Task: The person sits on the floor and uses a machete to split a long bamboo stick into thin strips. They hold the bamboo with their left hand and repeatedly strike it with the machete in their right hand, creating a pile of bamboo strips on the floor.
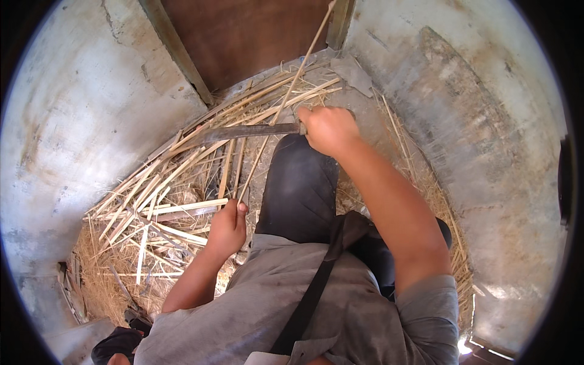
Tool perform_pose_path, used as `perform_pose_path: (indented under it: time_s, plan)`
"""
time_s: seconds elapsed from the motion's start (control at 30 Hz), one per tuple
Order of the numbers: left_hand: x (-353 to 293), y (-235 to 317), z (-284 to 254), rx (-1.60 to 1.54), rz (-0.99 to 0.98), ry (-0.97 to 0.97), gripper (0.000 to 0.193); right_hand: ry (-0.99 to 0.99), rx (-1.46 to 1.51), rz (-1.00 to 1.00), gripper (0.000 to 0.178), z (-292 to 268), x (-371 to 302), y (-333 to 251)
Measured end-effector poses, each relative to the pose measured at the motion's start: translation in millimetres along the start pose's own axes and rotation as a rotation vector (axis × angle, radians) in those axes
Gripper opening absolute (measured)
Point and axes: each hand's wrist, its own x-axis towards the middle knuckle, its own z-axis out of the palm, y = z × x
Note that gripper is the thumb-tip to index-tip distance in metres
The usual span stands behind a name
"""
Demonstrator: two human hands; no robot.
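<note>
My right hand (330, 129) is closed around the handle of a machete (249, 131), whose long, dull blade points left above my raised knee. A long, thin bamboo strip (286, 97) runs from my left hand up toward the brown door, and the blade crosses it. Its lower end sits in my left hand (229, 226), which is closed with the thumb pressed along it. Whether the blade touches the strip or only passes over it, I cannot tell. Beside the left hand lies a heap of split bamboo strips (164, 182).
Pale, stained walls rise on the left (103, 91) and right (474, 103). A brown door (243, 36) in a wooden frame stands ahead. Fine straw-like shavings (109, 286) cover the floor at the left. Part of another person's dark clothing (115, 344) shows at the lower left.
</note>
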Motion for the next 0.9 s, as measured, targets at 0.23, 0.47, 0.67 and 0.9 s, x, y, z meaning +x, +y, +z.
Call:
perform_pose_path:
  time_s: [0.23, 0.47, 0.67, 0.9]
  plan:
    - [-3, -35, 17, -0.469, -0.189, -0.140, 0.054, 0.057, 0.080, -0.118, 0.028, 6, -21, 16]
    - [-7, -29, 19, -0.235, 0.018, 0.036, 0.050, -0.033, 0.487, 0.067, 0.031, 11, -28, -9]
    - [-4, -17, 7, -0.207, 0.014, 0.051, 0.049, -0.010, 0.386, -0.003, 0.028, 5, -26, -19]
    - [-4, -12, 6, -0.128, 0.053, 0.073, 0.049, 0.204, 0.056, -0.126, 0.015, 9, -24, 10]
